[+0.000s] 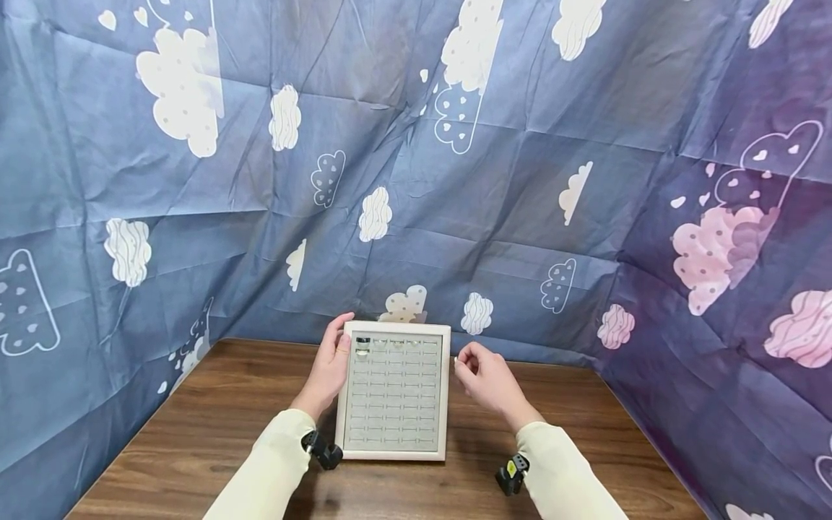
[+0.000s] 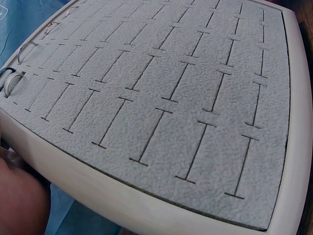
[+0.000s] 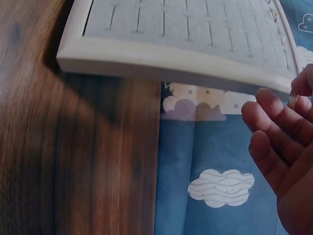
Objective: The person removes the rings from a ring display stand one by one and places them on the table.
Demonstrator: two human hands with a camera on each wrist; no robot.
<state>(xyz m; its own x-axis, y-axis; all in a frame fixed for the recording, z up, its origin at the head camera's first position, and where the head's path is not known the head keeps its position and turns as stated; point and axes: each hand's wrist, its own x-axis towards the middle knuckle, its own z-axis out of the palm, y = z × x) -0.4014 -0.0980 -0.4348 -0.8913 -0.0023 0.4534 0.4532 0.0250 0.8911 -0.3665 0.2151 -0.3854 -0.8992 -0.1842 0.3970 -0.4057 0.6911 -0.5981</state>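
A white-framed ring display tray (image 1: 393, 453) with a grey slotted pad stands tilted up on the table. My left hand (image 1: 329, 372) grips its upper left edge; part of that hand shows in the left wrist view beside the frame. Several rings (image 2: 13, 84) sit in slots along the tray's top end, one of them with a dark band (image 1: 363, 339). To the right of the tray, apart from it, my right hand (image 1: 489, 379) pinches a small ring (image 3: 292, 101) between thumb and index finger. The ring is mostly hidden by the fingers, while the other fingers are loosely bent.
The brown wooden table (image 1: 552, 433) extends around the tray on both sides. Behind it and to the sides hangs a blue cloth (image 1: 494, 202) with cloud prints. Black wrist cameras (image 1: 323, 449) are strapped over cream sleeves (image 1: 263, 462).
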